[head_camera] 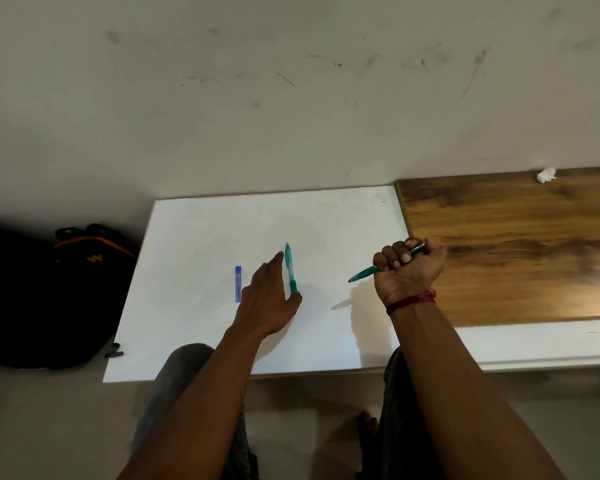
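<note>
Well inside tabletop (205, 220) edges: left pen (290, 268).

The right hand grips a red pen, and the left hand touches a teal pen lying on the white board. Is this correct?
Only the colour is wrong: in the head view the right hand grips a teal pen. The left hand does touch a second teal pen on the white board.

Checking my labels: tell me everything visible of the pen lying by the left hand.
The pen is slim, teal plastic by its look, with a paler see-through barrel and a darker grip at its near end. It lies flat on the white board, pointing away from the person. The left hand frames it: thumb at the near end, forefinger beside the far end; contact is unclear.
</note>
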